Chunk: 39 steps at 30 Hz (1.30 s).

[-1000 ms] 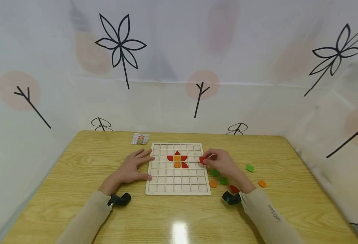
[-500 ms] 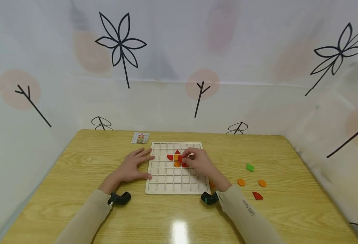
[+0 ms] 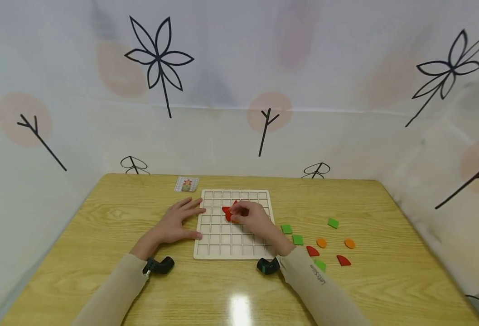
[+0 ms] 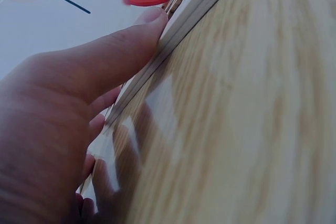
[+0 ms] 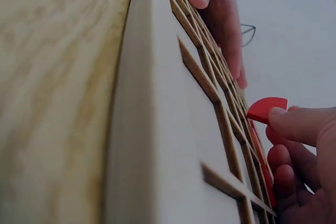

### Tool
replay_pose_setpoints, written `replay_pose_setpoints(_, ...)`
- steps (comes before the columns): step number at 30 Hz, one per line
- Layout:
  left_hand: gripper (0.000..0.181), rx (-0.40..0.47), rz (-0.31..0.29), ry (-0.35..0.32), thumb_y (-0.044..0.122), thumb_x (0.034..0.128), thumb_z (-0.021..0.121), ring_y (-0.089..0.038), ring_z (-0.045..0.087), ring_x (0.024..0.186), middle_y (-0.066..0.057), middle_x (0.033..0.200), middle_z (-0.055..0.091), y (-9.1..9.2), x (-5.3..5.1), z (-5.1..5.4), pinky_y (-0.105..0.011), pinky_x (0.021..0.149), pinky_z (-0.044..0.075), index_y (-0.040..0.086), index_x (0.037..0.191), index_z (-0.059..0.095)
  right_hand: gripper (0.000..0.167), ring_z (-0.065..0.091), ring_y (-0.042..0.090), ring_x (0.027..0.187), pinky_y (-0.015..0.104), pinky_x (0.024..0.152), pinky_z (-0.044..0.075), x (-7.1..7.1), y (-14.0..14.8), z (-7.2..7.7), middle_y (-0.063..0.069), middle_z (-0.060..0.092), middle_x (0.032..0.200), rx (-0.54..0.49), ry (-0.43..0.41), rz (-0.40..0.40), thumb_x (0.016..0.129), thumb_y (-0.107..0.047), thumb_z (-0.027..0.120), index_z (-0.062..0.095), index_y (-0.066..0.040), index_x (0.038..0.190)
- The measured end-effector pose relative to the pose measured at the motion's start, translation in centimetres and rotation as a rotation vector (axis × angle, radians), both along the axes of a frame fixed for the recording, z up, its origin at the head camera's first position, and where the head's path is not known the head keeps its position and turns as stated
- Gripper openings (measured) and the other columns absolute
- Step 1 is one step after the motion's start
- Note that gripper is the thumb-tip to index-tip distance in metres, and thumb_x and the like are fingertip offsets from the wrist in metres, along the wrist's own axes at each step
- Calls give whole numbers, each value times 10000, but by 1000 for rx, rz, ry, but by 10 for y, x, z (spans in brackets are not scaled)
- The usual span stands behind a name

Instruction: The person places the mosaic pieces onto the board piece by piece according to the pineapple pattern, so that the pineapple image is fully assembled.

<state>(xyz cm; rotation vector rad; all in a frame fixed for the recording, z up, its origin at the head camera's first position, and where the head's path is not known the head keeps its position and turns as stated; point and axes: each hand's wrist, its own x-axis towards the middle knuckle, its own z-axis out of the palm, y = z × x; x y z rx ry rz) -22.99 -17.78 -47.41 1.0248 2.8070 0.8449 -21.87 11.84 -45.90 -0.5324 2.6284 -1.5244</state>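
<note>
A pale wooden grid board [image 3: 215, 251] lies in the middle of the table. My left hand [image 3: 175, 226] rests along its left edge with fingers spread and straight. Over the board, my right hand [image 3: 255, 221] pinches a red quarter-circle piece [image 5: 269, 108] between thumb and fingers; the right wrist view shows it tilted just above the grid. In the head view, another red piece [image 3: 225, 209] and the tip of a red triangle [image 3: 236, 202] show in the grid beside the fingers. My right hand hides most of the other placed pieces.
Right of the board lie several green squares [image 3: 298, 240], orange discs [image 3: 349, 244] and red quarter-circles [image 3: 343, 260]. A small pattern card [image 3: 186, 184] lies behind the board's left corner. A patterned white cloth [image 3: 206, 136] hangs behind the table.
My right hand has carried the red quarter-circle leftward from the board's right edge to near the placed pieces. The loose pieces at right are uncovered. My left hand has stayed put.
</note>
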Motion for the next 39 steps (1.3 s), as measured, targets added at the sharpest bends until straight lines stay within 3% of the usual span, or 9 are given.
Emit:
replay_pose_setpoints(5,777,2,2,8,557,804,762,-345,164,1494,-12,1613,308,-1,1,0,-648,1132,145,201,1460,543,288,545,169,809,291,716,478,-1,0,-1,-18,628,927,45,11,38,946,-60,680,719,-129,1223)
replay_pose_setpoints(9,779,1,1,11,554,803,765,-346,167,1493,-9,1614,306,-1,2,0,-648,1132,146,202,1461,541,233,537,168,790,295,695,471,0,0,-2,-9,616,920,64,31,51,960,-68,660,712,-125,1180)
replay_pose_setpoints(20,781,4,-2,15,561,804,762,-343,167,1494,-11,1612,309,-2,1,-1,-648,1131,148,207,1463,539,129,606,144,777,303,700,511,3,-5,-2,-55,679,893,28,2,-16,905,-127,750,723,-160,1027)
replay_pose_setpoints(29,779,11,-8,18,553,808,760,-364,175,1488,-33,1610,313,-2,1,1,-661,1124,149,194,1463,539,153,571,126,776,298,706,496,5,-8,-1,-54,663,906,113,23,14,915,-155,741,738,-145,1068)
replay_pose_setpoints(39,782,12,-9,11,556,806,764,-362,171,1489,-24,1611,311,-1,0,0,-658,1127,144,203,1465,536,246,570,132,776,297,702,493,5,-7,0,-41,660,909,131,25,26,906,-141,752,728,-100,1147)
